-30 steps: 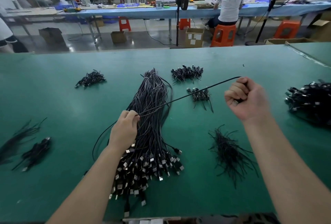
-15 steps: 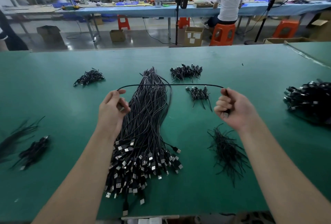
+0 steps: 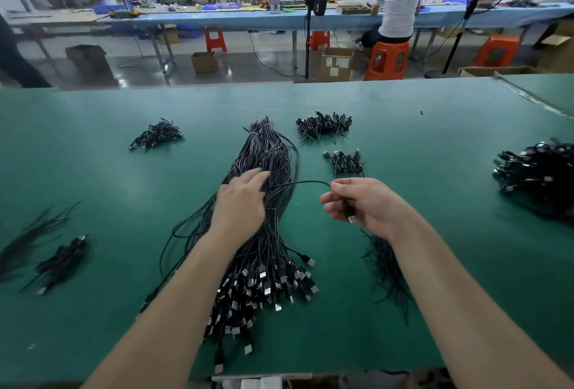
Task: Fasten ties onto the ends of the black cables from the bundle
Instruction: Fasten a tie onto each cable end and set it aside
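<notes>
The right hand (image 3: 369, 207) pinched one black cable (image 3: 298, 183) near its plug, fingers curled around it. The left hand (image 3: 240, 199), fingers straight and blurred, lay over the bundle (image 3: 267, 233) on the green surface (image 3: 435, 146); loose ties (image 3: 386, 267) lay beside it

A single wide-angle view is given, taken from the person's head and aimed forward and down across a green table (image 3: 93, 146). Both forearms are seen entering from the lower edge of the frame, close to the lens. The workshop floor and a far blue bench (image 3: 338, 19) are taken in along the top.
</notes>
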`<state>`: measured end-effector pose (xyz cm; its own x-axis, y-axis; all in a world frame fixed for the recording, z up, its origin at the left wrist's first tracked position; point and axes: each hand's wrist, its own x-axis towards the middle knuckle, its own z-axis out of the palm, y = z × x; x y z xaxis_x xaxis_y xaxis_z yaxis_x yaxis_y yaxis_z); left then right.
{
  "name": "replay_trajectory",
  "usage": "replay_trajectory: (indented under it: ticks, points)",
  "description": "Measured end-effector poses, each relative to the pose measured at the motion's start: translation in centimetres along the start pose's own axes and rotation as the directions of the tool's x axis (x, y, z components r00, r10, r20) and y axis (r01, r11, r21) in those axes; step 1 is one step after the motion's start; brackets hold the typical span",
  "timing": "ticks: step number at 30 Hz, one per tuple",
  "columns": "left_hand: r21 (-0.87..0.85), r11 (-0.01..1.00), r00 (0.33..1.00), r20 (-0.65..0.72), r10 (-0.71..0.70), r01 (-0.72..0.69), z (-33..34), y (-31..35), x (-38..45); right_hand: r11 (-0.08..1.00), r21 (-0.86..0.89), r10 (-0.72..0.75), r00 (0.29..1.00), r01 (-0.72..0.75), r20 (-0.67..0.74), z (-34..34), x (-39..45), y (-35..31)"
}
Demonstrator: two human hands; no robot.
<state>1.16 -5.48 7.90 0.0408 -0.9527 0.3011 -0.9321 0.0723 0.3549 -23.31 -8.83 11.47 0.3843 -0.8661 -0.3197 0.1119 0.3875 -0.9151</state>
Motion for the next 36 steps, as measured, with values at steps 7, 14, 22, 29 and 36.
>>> replay_trajectory:
  ticks: [7, 14, 22, 29, 36]
  points:
    - [-0.306, 0.886, 0.925, 0.045, 0.378, -0.348, -0.3, 5.2, -0.9, 0.967, 0.242, 0.059, 0.993, -0.082, 0.098, 2.0, 0.5, 0.4]
    - [-0.182, 0.915, 0.925, -0.198, 0.326, -0.361, 0.8, 6.1, -1.4, 0.967, 0.235, 0.052, 0.982, -0.095, 0.184, 4.2, 0.4, 1.7]
    - [-0.971, 0.118, 0.967, 0.183, -0.179, 0.206, -0.6, 6.8, 0.1, 0.938, 0.229, 0.22, 0.957, -0.261, 0.189, 5.9, 0.8, 4.8]
    - [-0.896, -0.282, 0.939, 0.324, 0.118, 0.345, -1.1, 5.3, -0.4, 0.903, 0.342, 0.224, 0.964, -0.26, 0.141, 5.5, 0.9, 5.5]
    - [-0.833, -0.114, 0.816, 0.488, 0.311, 0.542, -0.2, 3.4, -2.9, 0.97, 0.133, 0.195, 0.978, -0.203, 0.075, 4.0, 1.5, 3.4]
